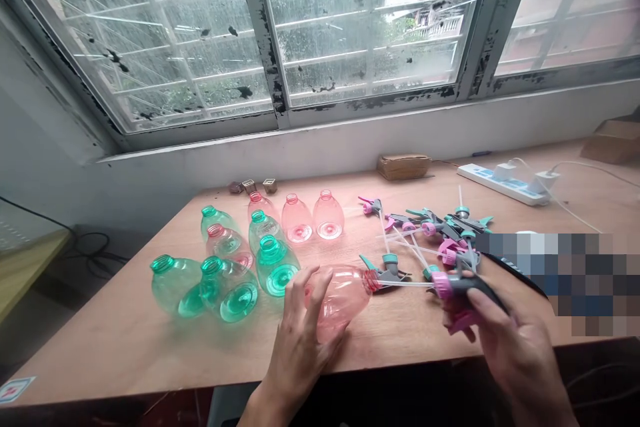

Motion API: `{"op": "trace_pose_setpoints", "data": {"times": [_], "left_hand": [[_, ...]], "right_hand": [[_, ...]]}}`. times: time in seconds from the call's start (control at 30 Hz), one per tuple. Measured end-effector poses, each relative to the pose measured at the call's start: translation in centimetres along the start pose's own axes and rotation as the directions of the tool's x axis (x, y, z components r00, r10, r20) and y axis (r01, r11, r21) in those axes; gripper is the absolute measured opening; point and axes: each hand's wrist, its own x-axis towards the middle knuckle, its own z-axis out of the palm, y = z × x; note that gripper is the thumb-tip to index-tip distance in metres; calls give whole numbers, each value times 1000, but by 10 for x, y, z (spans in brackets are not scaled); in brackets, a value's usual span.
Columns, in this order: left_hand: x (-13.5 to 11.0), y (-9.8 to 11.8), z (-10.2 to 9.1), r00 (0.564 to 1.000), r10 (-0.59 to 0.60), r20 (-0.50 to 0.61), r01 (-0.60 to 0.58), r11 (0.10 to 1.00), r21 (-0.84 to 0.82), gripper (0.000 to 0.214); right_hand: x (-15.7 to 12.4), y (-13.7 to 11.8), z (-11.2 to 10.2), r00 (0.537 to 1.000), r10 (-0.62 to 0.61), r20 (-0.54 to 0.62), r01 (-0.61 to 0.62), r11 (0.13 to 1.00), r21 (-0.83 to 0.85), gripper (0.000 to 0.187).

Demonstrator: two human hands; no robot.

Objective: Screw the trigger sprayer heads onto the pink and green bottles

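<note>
My left hand (305, 327) is wrapped round a clear pink bottle (345, 297), which lies tilted with its neck toward the right. In my right hand (510, 340) is a grey and pink trigger spray head (453, 287), its pink collar facing left. The thin white tube (407, 284) of that spray head reaches to the mouth of the pink bottle; whether its tip is inside I cannot tell. Behind my hands lies a pile of loose spray heads (450, 223) in grey, pink and green. My right fingertips are partly hidden by the spray head.
Several green bottles (273, 267) and pink bottles (299, 220) stand on the left half of the wooden table (120, 340). Against the wall lie a brown cardboard box (404, 166) and a white power strip (500, 184) with plugs and cables. Windows rise behind the table.
</note>
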Motion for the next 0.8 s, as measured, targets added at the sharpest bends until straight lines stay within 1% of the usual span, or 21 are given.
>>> {"op": "trace_pose_setpoints", "data": {"times": [0.07, 0.13, 0.17, 0.23, 0.27, 0.33, 0.4, 0.47, 0.5, 0.53, 0.63, 0.67, 0.7, 0.8], "left_hand": [[-2, -2, 0, 999, -10, 42, 12, 998, -60, 85], [-3, -4, -2, 996, -47, 81, 59, 985, -162, 91], [-4, -5, -4, 992, -73, 98, 94, 970, -226, 91], [-6, -6, -8, 976, -149, 156, 198, 910, -364, 83], [-7, -7, -11, 959, -196, 205, 268, 861, -431, 78], [-8, -8, -15, 908, -279, 314, 413, 727, -548, 74], [-10, -10, -17, 857, -334, 392, 515, 564, -646, 84], [-10, -11, -17, 823, -372, 429, 563, 429, -706, 98], [-9, -12, -17, 812, -386, 438, 575, 396, -716, 102], [-8, -12, -17, 805, -395, 443, 583, 389, -713, 102], [-6, -11, -18, 814, -399, 423, 574, 441, -690, 94], [-5, -10, -18, 819, -400, 411, 565, 441, -698, 93], [-5, -10, -19, 824, -398, 404, 556, 423, -716, 94], [-6, -10, -19, 822, -380, 424, 546, 316, -776, 104]], "right_hand": [[0, 2, 9, 987, 59, 152, -48, 996, -75, 32], [-2, 3, 21, 956, 96, 276, -64, 990, -125, 32], [-2, 4, 26, 939, 106, 326, -63, 988, -138, 32], [-3, 5, 35, 909, 115, 401, -61, 988, -144, 30], [-3, 6, 38, 901, 117, 418, -63, 988, -141, 29], [-1, 8, 42, 899, 124, 420, -76, 989, -130, 29], [0, 11, 43, 898, 146, 414, -105, 987, -121, 30], [2, 14, 42, 891, 171, 420, -137, 984, -110, 31], [3, 16, 42, 888, 175, 425, -143, 984, -106, 30], [4, 17, 41, 887, 172, 428, -139, 984, -107, 28], [4, 18, 40, 889, 155, 431, -112, 986, -124, 25], [4, 17, 40, 887, 153, 436, -109, 986, -125, 26], [3, 16, 40, 883, 154, 443, -111, 986, -122, 26], [1, 13, 42, 858, 201, 473, -148, 978, -146, 28]]}}
